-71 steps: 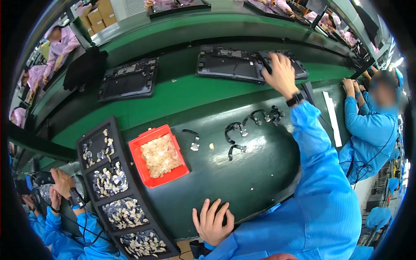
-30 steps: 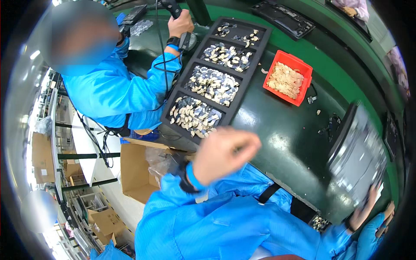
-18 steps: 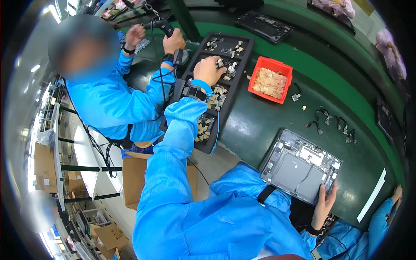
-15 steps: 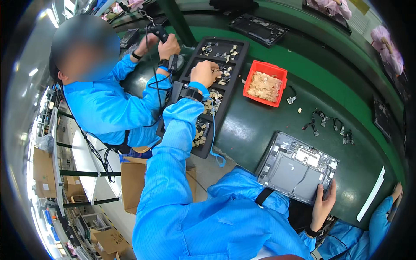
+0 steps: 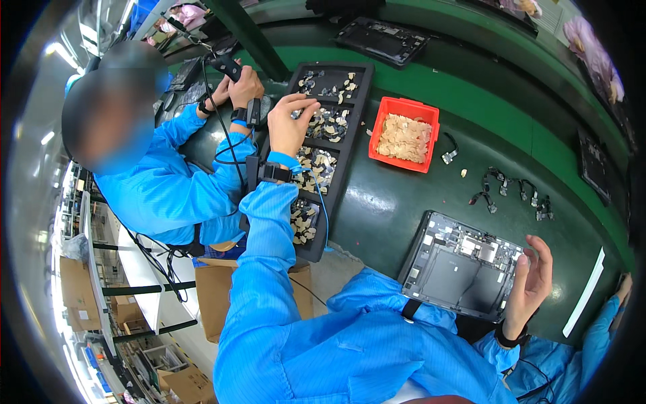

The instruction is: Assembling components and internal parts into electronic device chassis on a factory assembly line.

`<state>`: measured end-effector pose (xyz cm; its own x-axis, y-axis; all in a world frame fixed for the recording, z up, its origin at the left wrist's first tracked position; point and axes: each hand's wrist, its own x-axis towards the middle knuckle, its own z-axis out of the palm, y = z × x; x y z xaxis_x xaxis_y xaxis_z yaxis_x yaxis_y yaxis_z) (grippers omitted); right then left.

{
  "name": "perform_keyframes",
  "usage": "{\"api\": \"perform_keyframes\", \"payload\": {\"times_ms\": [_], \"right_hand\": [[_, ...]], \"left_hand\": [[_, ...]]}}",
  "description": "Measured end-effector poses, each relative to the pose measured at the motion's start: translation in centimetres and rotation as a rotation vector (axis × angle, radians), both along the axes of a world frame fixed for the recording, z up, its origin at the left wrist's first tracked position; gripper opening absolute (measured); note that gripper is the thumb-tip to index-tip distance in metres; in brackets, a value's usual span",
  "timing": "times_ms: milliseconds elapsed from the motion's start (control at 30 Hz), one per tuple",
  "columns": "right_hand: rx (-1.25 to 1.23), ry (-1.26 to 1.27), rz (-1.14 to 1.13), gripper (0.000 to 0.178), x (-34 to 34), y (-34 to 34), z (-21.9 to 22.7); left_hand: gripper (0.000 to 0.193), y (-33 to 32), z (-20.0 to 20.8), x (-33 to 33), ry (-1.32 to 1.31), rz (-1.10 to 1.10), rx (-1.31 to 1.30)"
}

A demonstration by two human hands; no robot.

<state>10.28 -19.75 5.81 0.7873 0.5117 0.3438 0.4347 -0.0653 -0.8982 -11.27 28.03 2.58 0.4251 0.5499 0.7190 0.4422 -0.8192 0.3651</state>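
Observation:
My left hand (image 5: pixel 289 126) is over the left edge of a black compartment tray (image 5: pixel 351 135) filled with small dark and cream pieces. Its thumb and fingers are pinched together, and a small dark bit shows at them, too small to name. At the table's near edge lies an opened tablet-like device (image 5: pixel 457 266), its circuit board and black inner panels exposed. Beside the device's right edge, my right hand (image 5: pixel 530 286) is open with fingers apart and nothing in them.
A red bin (image 5: pixel 431 138) of cream pieces stands right of the tray. Several short dark cables with connectors (image 5: pixel 501 185) lie farther right. At left, a co-worker's hands (image 5: pixel 243 87) hold a black handheld tool (image 5: pixel 225 66). Another device shell (image 5: pixel 382 40) sits at the back.
My left hand has drawn back leftward from the tray's second compartment. My right hand has lifted off the device's edge, and its fingers have opened upward. The view has shifted slightly.

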Motion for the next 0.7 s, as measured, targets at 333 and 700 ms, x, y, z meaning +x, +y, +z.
{"api": "perform_keyframes", "payload": {"times_ms": [333, 700], "right_hand": [[-0.171, -0.160, 0.373, 0.034, -1.3, 10.8, 4.9], [0.130, 0.320, 0.412, 0.027, -4.7, 13.3, -1.1]], "left_hand": [[0.022, -8.7, 4.9, 2.9, -0.558, -0.388, -0.836], [0.018, -22.4, 2.7, 7.0, -0.457, -0.485, -1.108]]}}
